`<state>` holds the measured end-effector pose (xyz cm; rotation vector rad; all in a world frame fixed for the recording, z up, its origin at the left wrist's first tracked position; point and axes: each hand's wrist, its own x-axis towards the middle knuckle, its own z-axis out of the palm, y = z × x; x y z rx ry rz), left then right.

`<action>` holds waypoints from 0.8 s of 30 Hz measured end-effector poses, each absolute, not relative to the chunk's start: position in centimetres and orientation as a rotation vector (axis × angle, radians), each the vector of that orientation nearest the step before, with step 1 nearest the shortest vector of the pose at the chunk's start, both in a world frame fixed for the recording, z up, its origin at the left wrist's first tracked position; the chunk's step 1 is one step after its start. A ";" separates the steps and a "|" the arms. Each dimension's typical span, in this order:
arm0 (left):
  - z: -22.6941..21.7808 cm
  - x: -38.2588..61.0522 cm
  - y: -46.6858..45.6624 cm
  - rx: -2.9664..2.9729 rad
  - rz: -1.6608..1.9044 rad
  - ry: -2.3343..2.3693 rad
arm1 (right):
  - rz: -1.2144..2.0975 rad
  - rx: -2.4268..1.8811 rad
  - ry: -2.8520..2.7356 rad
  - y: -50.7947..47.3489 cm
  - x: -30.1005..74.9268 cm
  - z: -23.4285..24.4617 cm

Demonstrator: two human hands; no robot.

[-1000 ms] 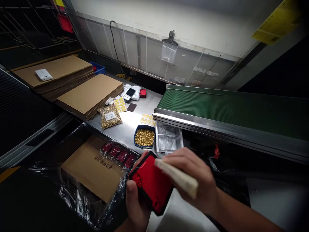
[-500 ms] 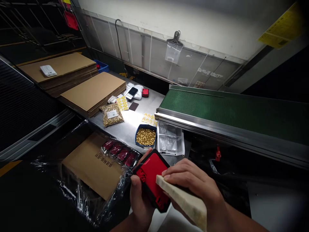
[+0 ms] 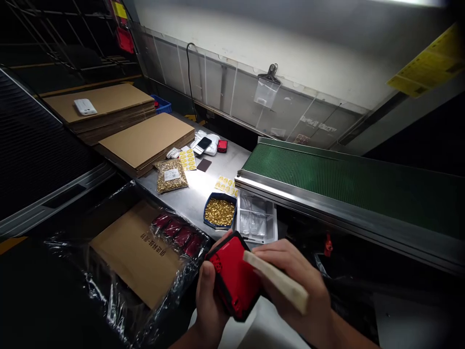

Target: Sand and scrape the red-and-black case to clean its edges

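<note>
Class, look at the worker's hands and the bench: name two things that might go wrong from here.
1. The left hand holds the red case off the bench edge; the pad pressed by the right hand might knock it loose.
2. The open tray of gold parts lies just beyond the hands; a stray knock might spill it.

Black Chinese characters are running along the cardboard sheet (image 3: 134, 254) under plastic wrap at my nine o'clock, but I am not making them out. White lettering on the wall panel (image 3: 317, 125) at one o'clock is staying illegible.
</note>
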<state>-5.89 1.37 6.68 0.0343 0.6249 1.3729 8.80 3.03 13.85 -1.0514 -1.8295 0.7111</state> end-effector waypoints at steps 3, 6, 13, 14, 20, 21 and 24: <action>7.3 -6.2 1.5 -0.024 1.298 0.509 | 0.675 -1.113 -1.712 2.6 10.0 13.4; 7.1 -6.4 1.5 -0.041 1.217 0.445 | 0.711 -1.214 -1.605 2.1 11.1 12.1; 6.1 -6.5 1.7 0.019 1.179 0.457 | 0.823 -1.505 -1.321 1.5 13.0 9.8; 6.1 -6.5 1.8 0.028 1.176 0.463 | 0.849 -1.533 -1.275 1.6 13.2 9.3; 6.0 -6.9 1.8 0.042 1.165 0.449 | 1.158 -1.831 -0.988 3.5 14.6 -0.2; 6.1 -7.0 1.8 0.044 1.161 0.437 | 1.216 -1.887 -0.959 3.7 14.9 -2.7; 6.0 -7.3 1.6 0.051 1.165 0.398 | 1.393 -2.059 -0.835 3.8 15.4 -9.8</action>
